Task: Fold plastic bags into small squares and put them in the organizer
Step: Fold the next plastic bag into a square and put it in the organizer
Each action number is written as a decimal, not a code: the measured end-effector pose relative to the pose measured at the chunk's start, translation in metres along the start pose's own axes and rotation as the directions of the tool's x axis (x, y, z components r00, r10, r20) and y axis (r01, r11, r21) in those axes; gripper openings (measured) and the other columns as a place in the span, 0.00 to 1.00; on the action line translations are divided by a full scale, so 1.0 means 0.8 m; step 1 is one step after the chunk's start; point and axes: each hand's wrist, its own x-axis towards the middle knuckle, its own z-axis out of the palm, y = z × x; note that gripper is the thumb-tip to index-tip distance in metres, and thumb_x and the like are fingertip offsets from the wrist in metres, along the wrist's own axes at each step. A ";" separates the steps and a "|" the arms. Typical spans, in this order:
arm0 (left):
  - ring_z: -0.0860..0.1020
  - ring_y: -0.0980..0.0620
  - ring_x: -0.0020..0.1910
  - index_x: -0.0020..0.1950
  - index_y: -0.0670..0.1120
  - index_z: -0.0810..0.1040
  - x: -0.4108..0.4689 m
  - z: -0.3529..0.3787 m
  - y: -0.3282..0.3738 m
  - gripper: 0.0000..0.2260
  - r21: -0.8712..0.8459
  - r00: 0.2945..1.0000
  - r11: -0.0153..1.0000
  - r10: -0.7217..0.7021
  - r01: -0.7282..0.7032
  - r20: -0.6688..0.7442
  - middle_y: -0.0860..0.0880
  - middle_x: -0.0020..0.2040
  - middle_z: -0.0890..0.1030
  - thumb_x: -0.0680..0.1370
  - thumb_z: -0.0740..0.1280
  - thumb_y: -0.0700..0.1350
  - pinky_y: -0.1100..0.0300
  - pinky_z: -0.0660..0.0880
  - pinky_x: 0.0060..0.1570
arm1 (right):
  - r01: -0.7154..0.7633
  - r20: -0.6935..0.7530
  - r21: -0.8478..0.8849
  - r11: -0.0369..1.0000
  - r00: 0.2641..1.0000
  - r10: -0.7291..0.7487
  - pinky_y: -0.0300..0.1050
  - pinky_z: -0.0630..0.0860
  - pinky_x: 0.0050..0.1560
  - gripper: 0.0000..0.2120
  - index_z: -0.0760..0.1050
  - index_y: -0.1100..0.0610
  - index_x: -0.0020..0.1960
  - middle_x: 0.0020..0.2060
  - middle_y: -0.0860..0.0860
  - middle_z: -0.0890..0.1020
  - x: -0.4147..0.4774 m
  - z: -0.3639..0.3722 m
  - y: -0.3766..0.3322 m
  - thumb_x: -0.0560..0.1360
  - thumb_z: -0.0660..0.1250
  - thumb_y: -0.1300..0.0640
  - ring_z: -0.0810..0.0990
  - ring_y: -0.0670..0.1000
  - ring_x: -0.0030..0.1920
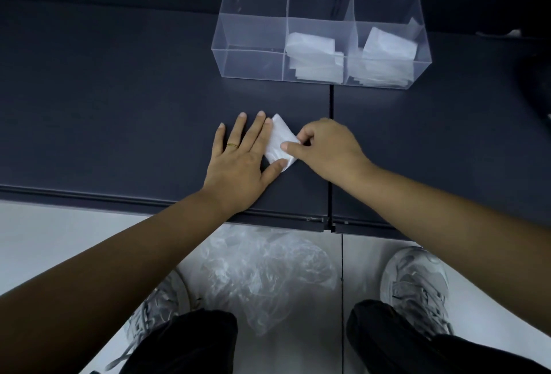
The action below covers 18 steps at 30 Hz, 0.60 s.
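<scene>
Working left to right along the near edge of the surface (119,90): the left hand (241,159) lies flat, its grip apart and fingers straight, with forefinger and thumb touching the left side of a folded bag (278,138). That bag lies on the surface between the two hands and is already down to a small white square, set cornerwise. The right hand (325,150) has its grip clamped on the bag's right edge, thumb against curled fingers.

The organizer (250,65) stands at the far side of the surface, well apart from the hands. Its left compartment holds nothing visible. The middle compartment holds the middle stack (313,54) of folded bags. The right compartment holds the right stack (384,51), its top piece tilted.

Below the surface edge, on the floor between the person's shoes, lies a heap of loose bags (262,272), unfolded.

Assessment: the task is well under way but not finished. Two compartments are stocked. The bag in hand looks at or near its last fold and has yet to go into the organizer. The floor heap suggests several bags are left to fold; their number cannot be told.
</scene>
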 end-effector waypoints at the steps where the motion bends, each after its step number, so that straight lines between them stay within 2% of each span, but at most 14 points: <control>1: 0.43 0.49 0.78 0.79 0.49 0.44 0.000 0.000 0.002 0.35 0.007 1.000 1.000 -0.014 0.014 0.001 0.52 0.79 0.46 0.76 0.40 0.66 0.48 0.36 0.73 | 0.005 -0.014 -0.015 1.000 1.000 -0.006 0.45 0.74 0.43 0.12 0.79 0.54 0.42 0.39 0.47 0.75 -0.004 0.003 0.001 0.73 0.70 0.45 0.75 0.46 0.40; 3: 0.42 0.49 0.78 0.79 0.47 0.43 -0.001 -0.001 0.009 0.37 -0.013 0.999 0.999 -0.050 0.050 0.007 0.51 0.80 0.45 0.76 0.40 0.67 0.48 0.36 0.73 | 0.020 -0.061 -0.015 1.000 0.998 -0.021 0.44 0.73 0.43 0.11 0.77 0.54 0.41 0.42 0.48 0.74 -0.009 0.008 0.000 0.72 0.70 0.46 0.75 0.47 0.41; 5: 0.41 0.50 0.78 0.79 0.45 0.44 -0.007 0.000 0.021 0.37 -0.051 0.995 0.994 -0.096 0.096 0.003 0.49 0.79 0.45 0.77 0.43 0.66 0.49 0.36 0.73 | 0.028 -0.109 0.035 0.999 0.994 -0.024 0.43 0.73 0.42 0.08 0.75 0.53 0.39 0.40 0.46 0.77 -0.009 0.009 -0.003 0.72 0.71 0.50 0.76 0.46 0.40; 8: 0.43 0.51 0.78 0.78 0.44 0.49 -0.015 -0.002 0.033 0.36 -0.228 0.985 0.960 -0.170 0.161 -0.022 0.48 0.79 0.48 0.78 0.53 0.64 0.52 0.38 0.73 | 0.046 -0.107 0.175 0.984 0.994 -0.028 0.42 0.74 0.40 0.09 0.72 0.52 0.37 0.34 0.45 0.77 -0.005 0.004 -0.007 0.70 0.71 0.60 0.76 0.44 0.36; 10: 0.52 0.50 0.77 0.76 0.46 0.58 -0.012 -0.015 0.028 0.37 -0.448 0.968 0.872 -0.245 0.200 -0.044 0.48 0.78 0.56 0.74 0.64 0.63 0.53 0.46 0.73 | 0.098 -0.071 0.214 0.972 0.994 -0.084 0.44 0.75 0.39 0.11 0.71 0.54 0.38 0.34 0.47 0.76 -0.005 -0.005 -0.006 0.69 0.71 0.65 0.73 0.45 0.34; 11: 0.55 0.50 0.75 0.76 0.47 0.59 -0.008 -0.025 0.022 0.39 -0.566 0.962 0.797 -0.273 0.212 -0.025 0.49 0.77 0.58 0.71 0.68 0.62 0.53 0.51 0.72 | 0.140 -0.045 0.210 0.968 0.990 -0.133 0.45 0.75 0.40 0.11 0.71 0.54 0.39 0.35 0.48 0.77 -0.007 -0.011 -0.005 0.69 0.71 0.66 0.73 0.45 0.34; 12: 0.57 0.52 0.75 0.77 0.48 0.56 -0.003 -0.036 0.015 0.44 -0.677 0.965 0.704 -0.260 0.215 0.036 0.51 0.76 0.59 0.68 0.71 0.62 0.55 0.55 0.71 | 0.190 -0.014 0.204 0.960 0.981 -0.191 0.45 0.75 0.40 0.11 0.72 0.55 0.39 0.36 0.50 0.78 -0.010 -0.018 -0.005 0.69 0.71 0.66 0.74 0.44 0.35; 14: 0.61 0.61 0.71 0.78 0.53 0.51 0.005 -0.057 0.002 0.50 -0.798 0.977 0.564 -0.096 0.213 0.193 0.57 0.74 0.64 0.64 0.75 0.62 0.65 0.59 0.68 | 0.294 0.043 0.213 0.932 0.950 -0.309 0.41 0.75 0.40 0.10 0.73 0.54 0.40 0.37 0.48 0.79 -0.016 -0.032 -0.007 0.69 0.72 0.66 0.75 0.42 0.35; 15: 0.66 0.65 0.67 0.77 0.54 0.56 0.008 -0.065 -0.003 0.47 -0.810 0.971 0.550 -0.009 0.205 0.240 0.59 0.69 0.70 0.64 0.76 0.60 0.71 0.63 0.63 | 0.332 0.057 0.225 0.916 0.934 -0.353 0.39 0.75 0.40 0.10 0.73 0.54 0.41 0.37 0.47 0.79 -0.018 -0.039 -0.008 0.69 0.72 0.65 0.75 0.41 0.35; 16: 0.73 0.66 0.60 0.72 0.54 0.66 0.011 -0.069 -0.005 0.38 -0.823 0.966 0.536 0.050 0.187 0.252 0.59 0.62 0.77 0.66 0.78 0.55 0.75 0.67 0.56 | 0.348 0.063 0.243 0.905 0.926 -0.372 0.38 0.75 0.40 0.10 0.74 0.53 0.42 0.37 0.46 0.79 -0.018 -0.045 -0.009 0.69 0.73 0.64 0.76 0.41 0.36; 17: 0.78 0.64 0.52 0.64 0.51 0.76 0.013 -0.070 -0.006 0.27 -0.843 0.968 0.509 0.066 0.175 0.241 0.58 0.54 0.81 0.68 0.78 0.50 0.75 0.71 0.49 | 0.334 0.067 0.270 0.903 0.929 -0.364 0.36 0.75 0.40 0.11 0.74 0.52 0.44 0.38 0.45 0.79 -0.017 -0.049 -0.008 0.70 0.74 0.63 0.76 0.41 0.36; 18: 0.79 0.61 0.45 0.56 0.49 0.81 0.014 -0.072 -0.002 0.17 -0.873 0.976 0.457 0.047 0.170 0.214 0.56 0.46 0.83 0.69 0.77 0.46 0.72 0.73 0.44 | 0.297 0.069 0.293 0.909 0.942 -0.330 0.34 0.74 0.41 0.11 0.75 0.52 0.46 0.38 0.45 0.80 -0.015 -0.055 -0.007 0.70 0.74 0.62 0.76 0.41 0.36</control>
